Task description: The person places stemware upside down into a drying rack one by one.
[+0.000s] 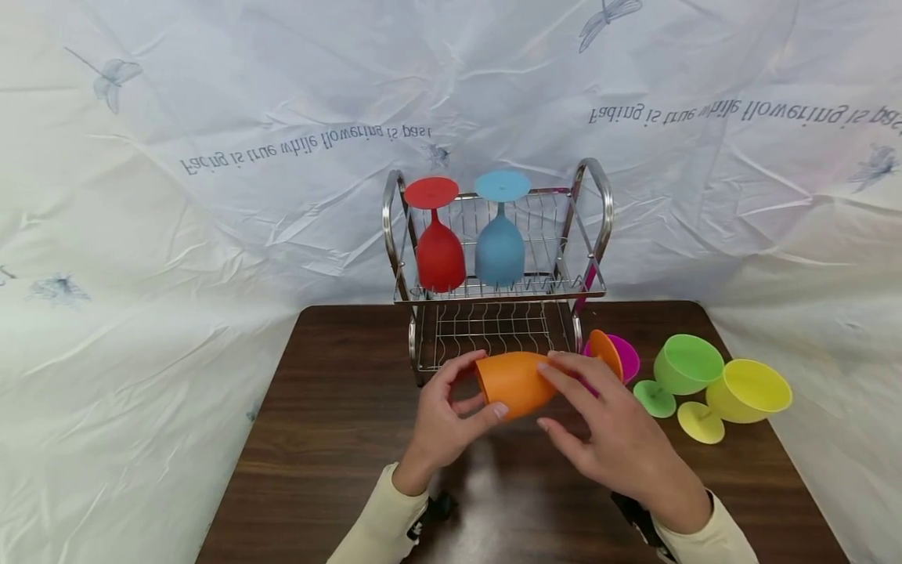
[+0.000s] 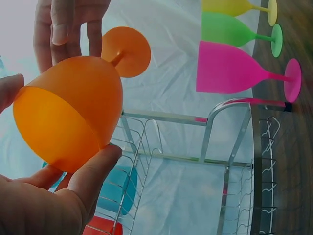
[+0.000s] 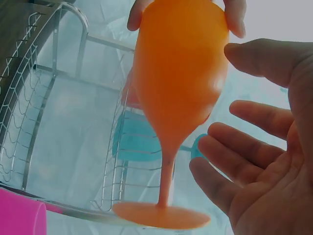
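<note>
An orange plastic goblet is held above the table, tipped on its side with its mouth to the left and its foot to the right. My left hand grips it near the rim, thumb on one side and fingers on the other. Beside the bowl, my right hand has its fingers spread and loosely bent. In the right wrist view the right thumb meets or nearly meets the bowl, while the other fingers stand apart from the stem. Contact there is hard to tell.
Behind the hands stands a two-tier metal dish rack. Its upper tier holds an upside-down red goblet and a blue one. On the right stand magenta, green and yellow goblets on the brown table.
</note>
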### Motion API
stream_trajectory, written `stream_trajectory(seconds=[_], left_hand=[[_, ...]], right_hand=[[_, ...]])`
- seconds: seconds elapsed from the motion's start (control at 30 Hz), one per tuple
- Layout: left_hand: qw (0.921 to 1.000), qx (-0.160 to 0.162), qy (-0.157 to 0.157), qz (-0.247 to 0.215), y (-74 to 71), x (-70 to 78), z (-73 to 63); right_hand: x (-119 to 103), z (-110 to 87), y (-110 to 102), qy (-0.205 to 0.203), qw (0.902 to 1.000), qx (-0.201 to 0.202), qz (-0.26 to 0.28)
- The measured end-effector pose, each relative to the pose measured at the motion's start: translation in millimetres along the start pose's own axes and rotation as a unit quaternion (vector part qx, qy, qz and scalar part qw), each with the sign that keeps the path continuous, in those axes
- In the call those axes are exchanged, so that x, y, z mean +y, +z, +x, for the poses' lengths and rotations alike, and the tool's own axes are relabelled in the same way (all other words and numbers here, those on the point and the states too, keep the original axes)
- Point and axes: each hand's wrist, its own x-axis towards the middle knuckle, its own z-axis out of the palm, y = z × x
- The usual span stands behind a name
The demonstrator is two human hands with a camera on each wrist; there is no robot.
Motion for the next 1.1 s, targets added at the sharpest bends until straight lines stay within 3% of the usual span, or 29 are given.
stream_trajectory(seconds=[0.47,0.6,0.7,0.83,0.97,1.1], left_hand=[[0.9966,0.041,0.028,-0.066,2.1,-2.6,5.1],[0.9943,0.058,0.035,-0.083,4.1,-2.9,5.6],[0.9924,0.068,0.036,-0.096,5.5,-2.3,4.7],[0.9895,0.066,0.029,-0.125,9.9,0.6,3.7],[0.985,0.059,0.025,-0.16,15.0,4.0,3.0],[0.9805,0.055,0.028,-0.186,17.8,5.4,2.1]], right_hand=[[6.2,-12.9,11.0,0.087,0.992,0.04,0.083],[10.0,-16.0,20.7,0.135,0.9838,0.038,0.112],[13.4,-17.0,30.1,0.167,0.971,0.034,0.168],[18.4,-17.4,42.7,0.191,0.9332,0.028,0.303],[21.3,-17.6,51.9,0.188,0.8754,0.03,0.444],[20.7,-17.0,57.8,0.175,0.8183,0.044,0.546]])
